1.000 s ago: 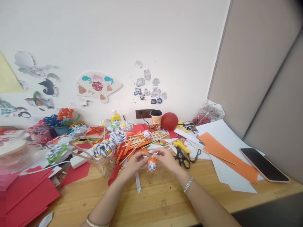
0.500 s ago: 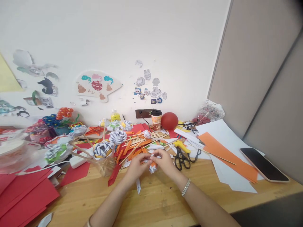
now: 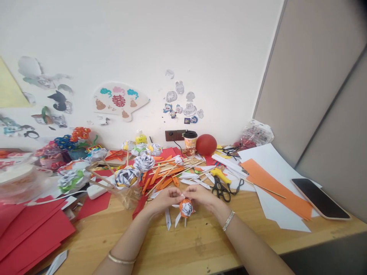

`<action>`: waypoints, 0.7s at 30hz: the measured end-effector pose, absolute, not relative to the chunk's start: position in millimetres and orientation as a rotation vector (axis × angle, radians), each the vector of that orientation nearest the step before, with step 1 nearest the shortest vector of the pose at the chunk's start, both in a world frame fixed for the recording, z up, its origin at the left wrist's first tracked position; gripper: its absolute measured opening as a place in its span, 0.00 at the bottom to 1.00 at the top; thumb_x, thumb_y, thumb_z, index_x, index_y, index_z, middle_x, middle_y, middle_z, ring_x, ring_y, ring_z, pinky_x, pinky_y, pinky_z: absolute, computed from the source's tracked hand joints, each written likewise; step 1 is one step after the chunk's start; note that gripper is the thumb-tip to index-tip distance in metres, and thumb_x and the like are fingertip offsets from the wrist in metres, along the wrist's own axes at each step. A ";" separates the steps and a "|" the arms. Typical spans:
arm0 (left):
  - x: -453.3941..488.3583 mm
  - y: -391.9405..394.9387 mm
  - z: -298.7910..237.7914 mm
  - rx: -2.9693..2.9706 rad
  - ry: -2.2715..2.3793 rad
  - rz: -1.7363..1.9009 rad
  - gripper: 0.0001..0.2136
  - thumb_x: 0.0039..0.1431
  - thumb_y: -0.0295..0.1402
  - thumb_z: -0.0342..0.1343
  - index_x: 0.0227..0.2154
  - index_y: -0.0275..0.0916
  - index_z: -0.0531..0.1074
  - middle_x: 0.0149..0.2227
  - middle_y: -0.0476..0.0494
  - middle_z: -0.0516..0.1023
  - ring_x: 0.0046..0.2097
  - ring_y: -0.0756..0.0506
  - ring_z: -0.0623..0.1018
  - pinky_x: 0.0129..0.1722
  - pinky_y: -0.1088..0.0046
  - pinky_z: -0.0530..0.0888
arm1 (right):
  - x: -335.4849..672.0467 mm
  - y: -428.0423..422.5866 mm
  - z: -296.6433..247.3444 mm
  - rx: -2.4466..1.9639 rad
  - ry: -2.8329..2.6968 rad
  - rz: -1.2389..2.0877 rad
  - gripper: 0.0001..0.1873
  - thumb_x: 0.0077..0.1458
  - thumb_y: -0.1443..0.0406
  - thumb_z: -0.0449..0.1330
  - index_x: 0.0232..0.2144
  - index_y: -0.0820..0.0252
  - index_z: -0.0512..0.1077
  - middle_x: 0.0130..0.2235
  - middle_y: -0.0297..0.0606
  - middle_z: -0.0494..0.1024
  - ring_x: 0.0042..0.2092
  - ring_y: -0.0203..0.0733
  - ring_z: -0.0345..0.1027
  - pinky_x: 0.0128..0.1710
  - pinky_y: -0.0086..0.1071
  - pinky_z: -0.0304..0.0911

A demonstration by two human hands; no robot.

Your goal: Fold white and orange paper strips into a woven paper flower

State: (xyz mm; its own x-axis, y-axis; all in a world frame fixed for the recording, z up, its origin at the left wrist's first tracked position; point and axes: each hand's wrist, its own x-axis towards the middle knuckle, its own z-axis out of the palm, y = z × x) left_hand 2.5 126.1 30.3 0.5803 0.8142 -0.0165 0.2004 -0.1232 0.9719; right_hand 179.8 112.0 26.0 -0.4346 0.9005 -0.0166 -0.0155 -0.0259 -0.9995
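Note:
Between my two hands, just above the wooden table [image 3: 160, 248], is a paper flower [image 3: 187, 208] with a white and grey printed centre and orange outer petals. My left hand [image 3: 169, 197] pinches the flower's upper left edge with thumb and fingertips. On the other side my right hand [image 3: 198, 195] pinches its upper right edge. The fingertips of both hands nearly meet, and they hide the flower's far side. White folded paper strips [image 3: 168, 218] lie below and beside my left hand.
Black scissors [image 3: 220, 190] and a yellow glue gun [image 3: 220, 176] lie right of my hands. Behind are wooden sticks [image 3: 169, 168], a paper cup [image 3: 190, 144] and a red balloon [image 3: 206, 144]. Finished paper flowers [image 3: 126, 177] stand at left. A phone [image 3: 319, 198] lies far right.
The paper flower has turned so its white centre and orange petals show more fully. My hands have shifted slightly lower around it, and the camera view has moved a little.

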 end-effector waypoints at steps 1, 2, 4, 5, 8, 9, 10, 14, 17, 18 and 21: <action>2.7 126.7 29.9 1.658 0.869 0.667 0.13 0.44 0.40 0.58 0.26 0.34 0.68 0.23 0.52 0.69 0.26 0.54 0.67 0.27 0.79 0.63 | 180.6 112.1 26.1 -0.953 -1.477 1.600 0.17 0.39 0.55 0.63 0.24 0.63 0.68 0.21 0.30 0.68 0.22 0.30 0.58 0.24 0.26 0.52; 2.9 126.9 30.2 1.670 0.873 0.688 0.13 0.44 0.40 0.58 0.25 0.34 0.68 0.23 0.52 0.68 0.25 0.54 0.66 0.27 0.79 0.62 | 181.4 112.3 26.6 -0.935 -1.449 1.642 0.17 0.38 0.55 0.63 0.26 0.63 0.68 0.21 0.30 0.68 0.22 0.30 0.59 0.23 0.27 0.52; 3.3 126.1 32.3 1.698 0.877 0.729 0.13 0.44 0.40 0.58 0.25 0.34 0.67 0.22 0.52 0.67 0.25 0.54 0.66 0.26 0.79 0.62 | 182.4 112.5 28.4 -0.902 -1.434 1.682 0.18 0.35 0.57 0.65 0.28 0.63 0.69 0.23 0.31 0.69 0.22 0.31 0.60 0.24 0.27 0.53; 3.5 125.3 33.8 1.713 0.882 0.741 0.13 0.44 0.40 0.58 0.25 0.34 0.67 0.22 0.52 0.67 0.25 0.54 0.66 0.26 0.79 0.62 | 182.5 112.5 29.5 -0.891 -1.447 1.664 0.18 0.34 0.58 0.66 0.28 0.63 0.69 0.24 0.31 0.69 0.24 0.31 0.61 0.25 0.27 0.54; 4.3 121.7 38.0 1.763 0.902 0.729 0.13 0.45 0.41 0.57 0.25 0.34 0.66 0.23 0.51 0.67 0.26 0.53 0.66 0.27 0.78 0.62 | 181.2 112.4 31.8 -0.866 -1.513 1.513 0.16 0.34 0.60 0.66 0.26 0.63 0.70 0.26 0.32 0.70 0.28 0.32 0.62 0.28 0.27 0.56; 4.7 120.5 39.1 1.778 0.906 0.722 0.13 0.46 0.41 0.55 0.26 0.34 0.67 0.24 0.51 0.67 0.27 0.53 0.66 0.28 0.78 0.62 | 180.5 112.3 32.1 -0.860 -1.527 1.468 0.15 0.35 0.60 0.66 0.26 0.63 0.70 0.27 0.32 0.70 0.29 0.33 0.62 0.29 0.27 0.56; 5.1 119.3 40.0 1.790 0.907 0.716 0.14 0.48 0.42 0.54 0.26 0.34 0.67 0.24 0.51 0.67 0.27 0.53 0.66 0.28 0.78 0.62 | 179.8 112.3 32.2 -0.858 -1.533 1.437 0.14 0.35 0.60 0.66 0.26 0.63 0.70 0.27 0.32 0.70 0.30 0.33 0.61 0.30 0.27 0.56; 6.3 116.0 42.5 1.806 0.881 0.711 0.14 0.50 0.43 0.50 0.25 0.34 0.66 0.24 0.52 0.65 0.27 0.52 0.65 0.28 0.78 0.62 | 178.3 112.2 31.4 -0.893 -1.544 1.387 0.14 0.36 0.59 0.65 0.26 0.62 0.70 0.27 0.31 0.69 0.29 0.33 0.61 0.29 0.27 0.56; 7.0 116.3 42.9 1.801 0.856 0.766 0.14 0.50 0.43 0.51 0.24 0.35 0.65 0.24 0.51 0.65 0.28 0.52 0.65 0.28 0.78 0.62 | 178.1 112.1 30.6 -0.882 -1.560 1.416 0.15 0.36 0.59 0.65 0.27 0.62 0.69 0.27 0.31 0.70 0.29 0.33 0.62 0.30 0.28 0.57; 7.3 117.0 42.4 1.797 0.854 0.791 0.14 0.49 0.43 0.52 0.24 0.35 0.65 0.24 0.52 0.65 0.27 0.53 0.65 0.28 0.78 0.62 | 177.9 112.3 30.3 -0.865 -1.559 1.437 0.15 0.36 0.59 0.65 0.27 0.62 0.69 0.27 0.32 0.70 0.29 0.33 0.62 0.30 0.28 0.57; 9.2 120.3 39.1 1.755 0.869 0.893 0.14 0.48 0.43 0.53 0.24 0.35 0.64 0.23 0.52 0.64 0.26 0.53 0.64 0.27 0.78 0.62 | 177.1 113.9 30.0 -0.822 -1.489 1.465 0.16 0.36 0.58 0.65 0.27 0.62 0.68 0.26 0.31 0.69 0.28 0.33 0.63 0.30 0.28 0.58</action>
